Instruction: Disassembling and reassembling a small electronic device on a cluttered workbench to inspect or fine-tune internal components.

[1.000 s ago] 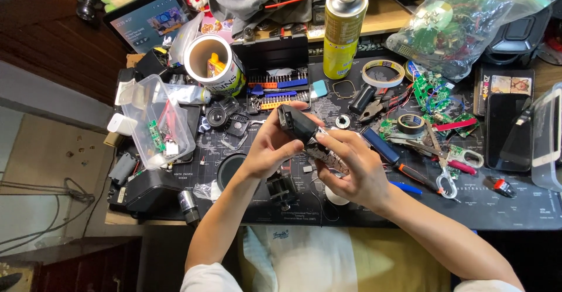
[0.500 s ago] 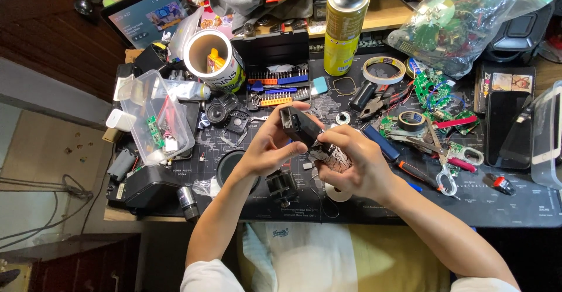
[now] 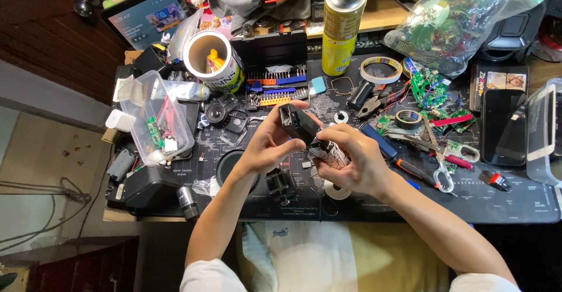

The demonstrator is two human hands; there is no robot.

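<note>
Your left hand [image 3: 266, 146] curls around the near end of a small black device [image 3: 298, 125], fingers closed on its side and the thumb pressed along its edge. Your right hand [image 3: 354, 163] grips the other part of the same device from the right, fingers wrapped over a patterned black and white piece [image 3: 331, 154] that sits against its palm. Both hands hold the device just above the middle of the desk [image 3: 515, 201], which is covered by a dark mat.

Just below your hands lie a small black gear-like part [image 3: 281, 184] and a white roll of tape [image 3: 338, 191]. To the left of your left wrist sits a dark round lens ring [image 3: 225, 166]. Farther left stands a clear plastic box [image 3: 158, 119] with small circuit boards in it.

On the far side, an open screwdriver bit case [image 3: 275, 72] stands beside a cardboard tube [image 3: 211, 61] and a yellow spray can [image 3: 341, 26]. To the right lie pliers [image 3: 374, 102], a roll of dark tape [image 3: 408, 118], scissors [image 3: 442, 163] and a black phone [image 3: 502, 125]. A clear bag of circuit boards [image 3: 462, 20] rests at the far right.
</note>
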